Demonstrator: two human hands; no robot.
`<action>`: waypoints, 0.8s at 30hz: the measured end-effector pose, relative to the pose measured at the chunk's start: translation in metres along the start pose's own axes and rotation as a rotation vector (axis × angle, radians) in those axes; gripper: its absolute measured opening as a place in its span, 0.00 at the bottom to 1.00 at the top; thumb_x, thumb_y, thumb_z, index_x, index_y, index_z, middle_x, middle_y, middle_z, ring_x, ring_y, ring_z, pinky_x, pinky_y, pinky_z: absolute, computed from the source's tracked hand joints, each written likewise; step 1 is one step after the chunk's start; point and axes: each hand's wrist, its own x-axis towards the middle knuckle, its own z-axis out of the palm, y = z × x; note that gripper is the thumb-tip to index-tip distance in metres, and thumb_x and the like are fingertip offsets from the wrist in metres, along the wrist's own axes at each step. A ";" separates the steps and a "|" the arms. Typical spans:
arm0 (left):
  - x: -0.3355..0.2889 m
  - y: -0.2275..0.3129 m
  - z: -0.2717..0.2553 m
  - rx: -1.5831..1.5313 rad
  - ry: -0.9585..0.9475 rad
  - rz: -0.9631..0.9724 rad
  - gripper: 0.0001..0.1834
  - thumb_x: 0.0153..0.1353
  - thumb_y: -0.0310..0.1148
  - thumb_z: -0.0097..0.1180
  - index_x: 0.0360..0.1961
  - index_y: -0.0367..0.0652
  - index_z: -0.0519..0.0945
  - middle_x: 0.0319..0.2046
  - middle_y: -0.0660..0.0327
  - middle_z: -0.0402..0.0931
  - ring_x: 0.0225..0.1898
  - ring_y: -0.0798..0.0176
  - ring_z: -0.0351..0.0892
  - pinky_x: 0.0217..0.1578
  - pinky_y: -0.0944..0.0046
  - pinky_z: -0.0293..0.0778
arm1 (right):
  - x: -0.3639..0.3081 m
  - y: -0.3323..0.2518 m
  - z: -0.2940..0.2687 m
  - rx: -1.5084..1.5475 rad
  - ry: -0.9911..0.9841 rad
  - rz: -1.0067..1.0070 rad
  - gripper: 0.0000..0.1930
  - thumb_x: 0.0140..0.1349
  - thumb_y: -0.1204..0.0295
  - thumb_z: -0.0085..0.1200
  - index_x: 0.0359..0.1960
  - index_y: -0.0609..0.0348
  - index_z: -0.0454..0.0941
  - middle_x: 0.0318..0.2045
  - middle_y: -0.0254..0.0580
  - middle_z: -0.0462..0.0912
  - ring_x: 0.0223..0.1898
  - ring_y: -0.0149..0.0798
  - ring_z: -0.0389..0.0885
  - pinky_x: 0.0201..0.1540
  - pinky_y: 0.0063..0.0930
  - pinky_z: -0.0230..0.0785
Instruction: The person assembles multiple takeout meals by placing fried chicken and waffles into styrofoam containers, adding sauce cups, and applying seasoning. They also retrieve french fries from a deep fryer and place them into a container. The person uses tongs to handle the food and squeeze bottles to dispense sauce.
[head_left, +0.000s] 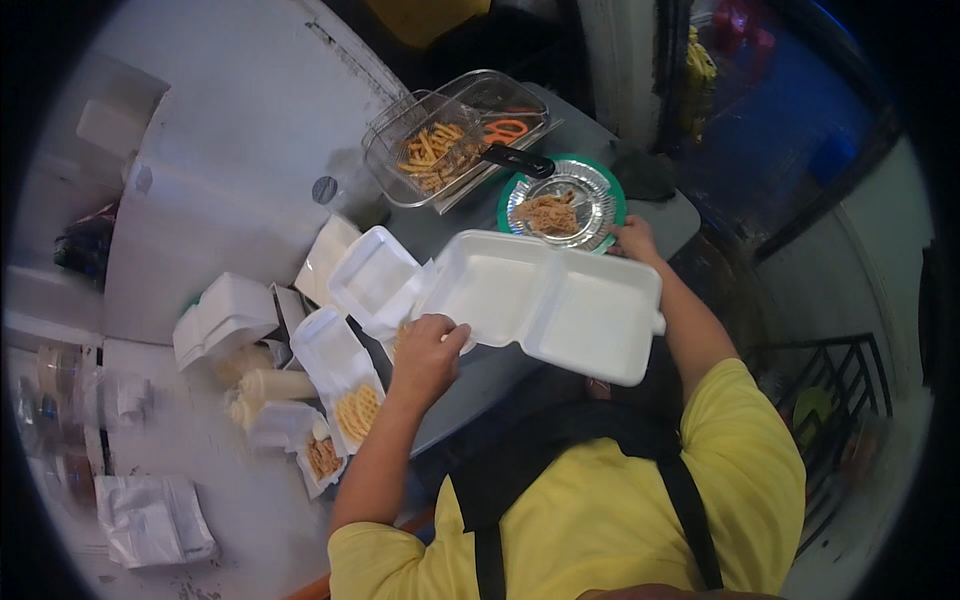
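My left hand [428,358] is closed on the near left edge of a large white foam takeaway box [600,310], which is open, empty and held slightly tilted over the table. At the far right my right hand [636,241] grips the rim of a green plate [617,190]. On that plate lies a silver foil dish [600,206] with a piece of fried chicken [548,213] in it. Left of my left hand, an open foam box [325,345] holds waffle fries [357,412]. A smaller open foam box [375,268] stands behind it, its contents partly hidden.
A wire fryer basket [410,110] of fries [435,150] rests on a tray at the back, its black handle [518,160] pointing right. Orange-handled scissors [505,131] lie beside it. Squeeze bottles [270,386], a foam box with fried pieces [322,457] and a white bag [155,520] are left.
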 end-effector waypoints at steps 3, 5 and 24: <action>0.012 0.014 -0.030 0.043 -0.101 -0.067 0.13 0.45 0.24 0.58 0.36 0.42 0.78 0.30 0.58 0.71 0.35 0.55 0.74 0.34 0.57 0.73 | 0.003 -0.012 -0.025 0.111 0.004 0.053 0.14 0.60 0.76 0.55 0.46 0.65 0.70 0.35 0.44 0.79 0.30 0.37 0.80 0.27 0.30 0.79; 0.016 0.028 -0.045 0.076 -0.187 -0.145 0.14 0.47 0.24 0.59 0.38 0.43 0.79 0.28 0.58 0.70 0.34 0.54 0.74 0.32 0.56 0.73 | 0.000 -0.029 -0.042 0.230 -0.003 0.101 0.12 0.60 0.77 0.54 0.45 0.64 0.69 0.36 0.43 0.78 0.31 0.36 0.80 0.28 0.29 0.80; 0.044 -0.069 0.042 0.141 -0.262 0.156 0.10 0.51 0.29 0.51 0.36 0.45 0.78 0.37 0.60 0.73 0.46 0.56 0.73 0.53 0.56 0.66 | -0.085 -0.043 -0.034 -0.488 -0.145 -0.991 0.25 0.55 0.68 0.60 0.55 0.60 0.70 0.51 0.50 0.72 0.52 0.53 0.72 0.53 0.42 0.66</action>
